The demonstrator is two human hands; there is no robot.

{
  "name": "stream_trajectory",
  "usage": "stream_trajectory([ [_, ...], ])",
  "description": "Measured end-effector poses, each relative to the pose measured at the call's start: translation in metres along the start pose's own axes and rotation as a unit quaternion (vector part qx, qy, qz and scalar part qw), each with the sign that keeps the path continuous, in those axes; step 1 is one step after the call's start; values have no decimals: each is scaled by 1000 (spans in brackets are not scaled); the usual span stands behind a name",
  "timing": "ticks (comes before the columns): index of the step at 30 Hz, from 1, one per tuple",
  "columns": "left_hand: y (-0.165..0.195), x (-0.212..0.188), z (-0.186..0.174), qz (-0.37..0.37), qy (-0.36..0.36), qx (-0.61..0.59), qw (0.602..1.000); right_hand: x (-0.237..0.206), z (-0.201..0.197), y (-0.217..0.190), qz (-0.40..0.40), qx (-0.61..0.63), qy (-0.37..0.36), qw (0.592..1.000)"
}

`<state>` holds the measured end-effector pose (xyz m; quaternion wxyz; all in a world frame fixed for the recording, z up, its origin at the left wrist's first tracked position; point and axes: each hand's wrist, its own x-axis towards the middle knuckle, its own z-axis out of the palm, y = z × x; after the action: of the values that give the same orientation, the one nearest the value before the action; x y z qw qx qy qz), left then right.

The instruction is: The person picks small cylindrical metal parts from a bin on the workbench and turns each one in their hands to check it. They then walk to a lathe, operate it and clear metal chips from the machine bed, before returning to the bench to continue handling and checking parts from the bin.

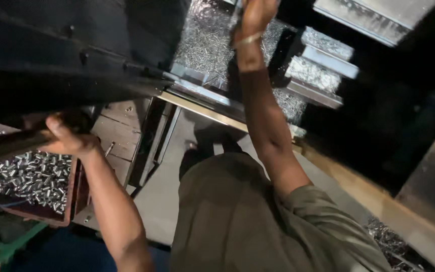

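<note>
Here, left hand (69, 138) clamped on a dark bar (6, 143), judged stiff and heavy, above a tray of small metal cylinders (31, 176); right hand (252, 17) closed around a grey handle (235, 17)

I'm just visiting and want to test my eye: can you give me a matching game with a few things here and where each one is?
Things:
1. left hand
2. right hand
3. small shiny metal cylinders
4. bracelet

Places:
A. heaped in a reddish tray at lower left
B. around the right wrist
C. gripping a dark bar at the left
D. raised at the top, above a bed of metal shavings

Pairs: 1-C, 2-D, 3-A, 4-B
</note>
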<state>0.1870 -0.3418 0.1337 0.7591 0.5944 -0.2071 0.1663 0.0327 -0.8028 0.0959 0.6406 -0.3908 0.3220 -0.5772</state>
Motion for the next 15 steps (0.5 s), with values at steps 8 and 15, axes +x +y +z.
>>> stream_trajectory([
  [8,63,-4,71,66,-32,78,994,-277,-198,-81,68,-240,-82,965],
  [15,105,-106,101,62,-166,84,981,-380,-363,-252,-204,-513,105,827],
])
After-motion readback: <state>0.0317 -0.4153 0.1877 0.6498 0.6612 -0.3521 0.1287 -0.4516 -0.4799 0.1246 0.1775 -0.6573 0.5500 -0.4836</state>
